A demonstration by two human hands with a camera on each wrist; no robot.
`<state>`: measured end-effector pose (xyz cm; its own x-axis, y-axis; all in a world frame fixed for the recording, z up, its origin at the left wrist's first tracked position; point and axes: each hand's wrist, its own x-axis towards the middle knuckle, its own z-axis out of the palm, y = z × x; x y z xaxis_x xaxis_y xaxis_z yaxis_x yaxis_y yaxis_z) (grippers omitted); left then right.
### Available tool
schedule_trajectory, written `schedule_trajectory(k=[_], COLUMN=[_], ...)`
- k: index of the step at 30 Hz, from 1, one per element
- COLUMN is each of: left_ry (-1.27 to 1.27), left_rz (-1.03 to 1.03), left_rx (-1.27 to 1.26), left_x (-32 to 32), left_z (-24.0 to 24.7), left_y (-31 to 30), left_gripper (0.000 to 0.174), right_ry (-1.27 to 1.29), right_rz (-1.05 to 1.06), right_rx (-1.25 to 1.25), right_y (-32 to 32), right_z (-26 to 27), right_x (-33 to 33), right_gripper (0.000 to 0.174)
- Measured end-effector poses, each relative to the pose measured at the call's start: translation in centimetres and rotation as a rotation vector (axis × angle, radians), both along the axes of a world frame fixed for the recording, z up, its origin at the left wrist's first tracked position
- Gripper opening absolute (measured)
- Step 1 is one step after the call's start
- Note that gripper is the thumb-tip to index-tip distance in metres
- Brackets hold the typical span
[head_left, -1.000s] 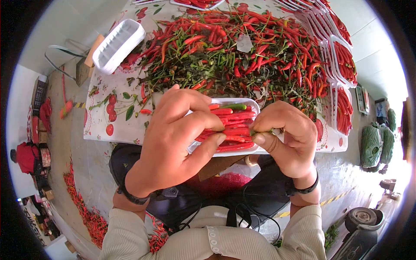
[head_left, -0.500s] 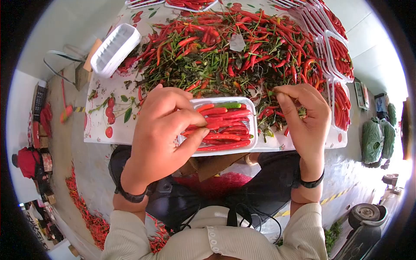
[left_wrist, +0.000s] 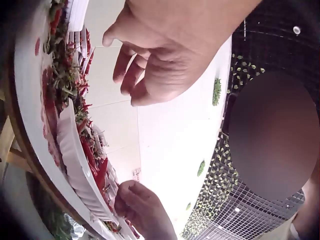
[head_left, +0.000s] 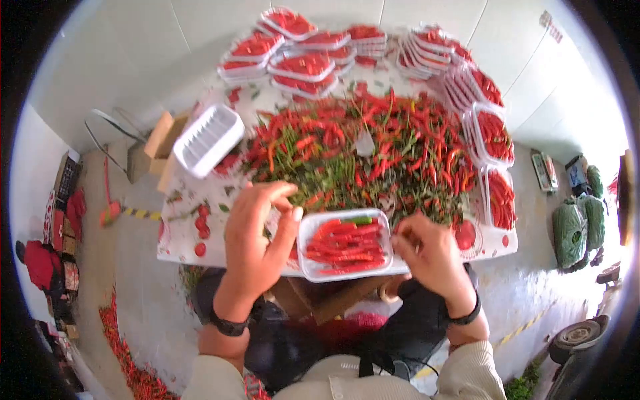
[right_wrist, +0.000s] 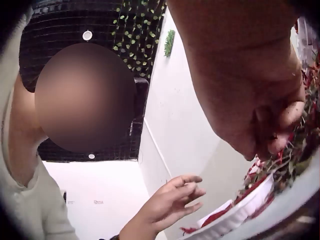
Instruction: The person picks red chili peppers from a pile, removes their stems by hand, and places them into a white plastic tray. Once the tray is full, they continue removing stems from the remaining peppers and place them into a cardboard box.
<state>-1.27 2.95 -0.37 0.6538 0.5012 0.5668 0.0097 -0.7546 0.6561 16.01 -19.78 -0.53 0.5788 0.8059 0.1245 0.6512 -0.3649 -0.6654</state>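
A white plastic tray point(head_left: 310, 265) at the table's near edge holds a layer of red chili peppers point(head_left: 350, 250), with one green chili point(head_left: 360, 221) along the far side. My left hand point(head_left: 257, 233) is just left of the tray, thumb and fingers spread apart, with nothing between them. At the tray's right end is my right hand point(head_left: 433, 257), fingers loosely bent and the thumb right at the rim. In the right wrist view this hand point(right_wrist: 250, 110) hangs over the pile beside the tray's end point(right_wrist: 270, 184), and no held thing shows.
Beyond the tray spreads a heap of red chilies, green stems and leaves point(head_left: 360, 147). Empty stacked trays point(head_left: 210, 140) stand at the left. Filled trays point(head_left: 303, 67) are stacked at the back, and more point(head_left: 493, 137) line the right side.
The head view has tilted up, showing the back stacks. My left hand has let go of the chilies in the tray and opened. The right hand went out over the heap and came back to the tray's end.
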Motion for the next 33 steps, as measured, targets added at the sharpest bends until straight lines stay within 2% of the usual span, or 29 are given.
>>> schedule_trajectory(k=[2,5,8,14,19,25,29,33], left_ry=[-0.057,-0.129,-0.147,-0.195,-0.22,-0.24,-0.302,-0.315], left_rz=[-0.014,-0.034,-0.058,-0.041,-0.044,-0.054,-0.029,0.033], left_rx=[-0.035,-0.045,-0.114,-0.226,-0.271,-0.311,-0.265,-0.356], left_x=[-0.1,-0.1,-0.5,-0.9,-0.9,-1.2,-1.5,-2.4], left_z=[-0.6,-0.6,-0.7,-0.8,-0.5,-0.8,-0.6,0.0], left_y=[0.5,0.6,0.9,2.0,2.1,2.6,3.2,3.8], left_gripper=[0.029,0.033,0.034,0.035,0.035,0.036,0.036,0.036], right_ry=[-0.007,-0.099,-0.049,0.337,0.546,0.566,0.617,0.636], right_rz=[-0.006,0.003,-0.013,-0.106,-0.135,-0.245,-0.213,-0.167], right_rx=[-0.147,-0.107,-0.127,-0.019,0.015,0.057,0.091,0.141], right_y=[-0.4,0.0,0.0,-0.1,-0.3,0.4,0.7,1.9], right_z=[-0.2,-0.7,-0.5,-2.6,-2.0,0.0,1.8,4.0], right_x=[-0.6,-1.1,-1.4,-0.5,-0.5,-1.3,-1.7,-1.7], right_gripper=[0.025,0.026,0.031,0.04,0.042,0.037,0.035,0.032])
